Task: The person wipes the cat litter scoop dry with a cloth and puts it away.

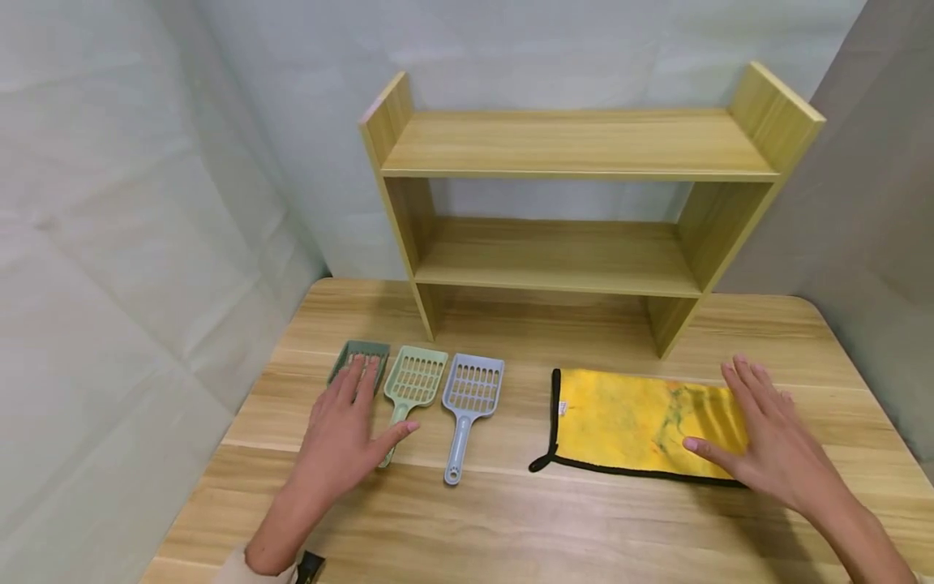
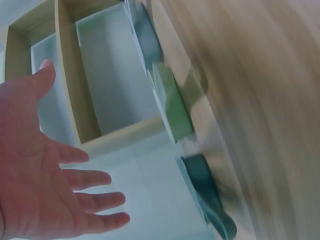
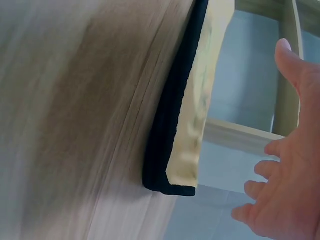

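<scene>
My left hand (image 1: pixel 337 442) hovers over a dark green litter scoop (image 1: pixel 353 350), hiding most of it, with fingers spread and nothing held. Beside that lies a light green litter scoop (image 1: pixel 416 375), its handle partly behind my thumb. A blue-grey litter scoop (image 1: pixel 473 389) lies to its right, handle toward me. On the right, a yellow cloth (image 1: pixel 620 418) with black edging and a corner loop lies flat. My right hand (image 1: pixel 775 438) is held above the cloth's right end, fingers extended and empty. Both wrist views show a gap between palm and things.
A two-tier wooden shelf (image 1: pixel 562 255) stands at the back of the wooden table (image 1: pixel 496 527), behind the scoops and cloth. Pale fabric (image 1: pixel 131 243) hangs at the left and behind. A small black object (image 1: pixel 310 565) shows by my left sleeve.
</scene>
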The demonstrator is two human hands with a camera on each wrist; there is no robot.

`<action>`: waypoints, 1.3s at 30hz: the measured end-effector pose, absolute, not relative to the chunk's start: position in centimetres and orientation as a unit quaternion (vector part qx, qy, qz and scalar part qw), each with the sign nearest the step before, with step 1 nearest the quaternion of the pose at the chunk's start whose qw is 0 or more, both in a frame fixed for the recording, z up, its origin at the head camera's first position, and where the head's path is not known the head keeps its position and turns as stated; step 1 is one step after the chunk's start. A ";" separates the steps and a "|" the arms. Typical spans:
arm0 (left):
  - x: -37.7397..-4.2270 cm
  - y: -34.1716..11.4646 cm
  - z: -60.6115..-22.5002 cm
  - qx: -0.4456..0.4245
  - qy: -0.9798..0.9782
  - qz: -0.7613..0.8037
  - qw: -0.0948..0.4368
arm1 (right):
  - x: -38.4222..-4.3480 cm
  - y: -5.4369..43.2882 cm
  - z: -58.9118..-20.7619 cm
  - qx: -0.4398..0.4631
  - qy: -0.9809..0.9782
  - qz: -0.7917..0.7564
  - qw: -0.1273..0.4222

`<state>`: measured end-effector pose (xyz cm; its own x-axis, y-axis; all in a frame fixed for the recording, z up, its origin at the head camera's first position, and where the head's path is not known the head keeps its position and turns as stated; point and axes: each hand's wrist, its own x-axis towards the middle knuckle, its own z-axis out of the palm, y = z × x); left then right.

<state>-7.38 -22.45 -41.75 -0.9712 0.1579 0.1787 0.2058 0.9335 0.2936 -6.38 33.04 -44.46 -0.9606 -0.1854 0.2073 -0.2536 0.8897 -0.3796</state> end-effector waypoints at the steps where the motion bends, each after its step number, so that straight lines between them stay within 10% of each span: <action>1: -7.3 -22.2 -41.8 -0.099 -0.977 -0.168 0.082 | -6.5 33.0 -44.4 0.114 -0.968 0.211 0.078; 39: -5.7 -15.2 -45.1 -0.019 -0.870 -0.491 -0.034 | -14.5 33.8 -45.7 0.238 -0.929 0.282 0.015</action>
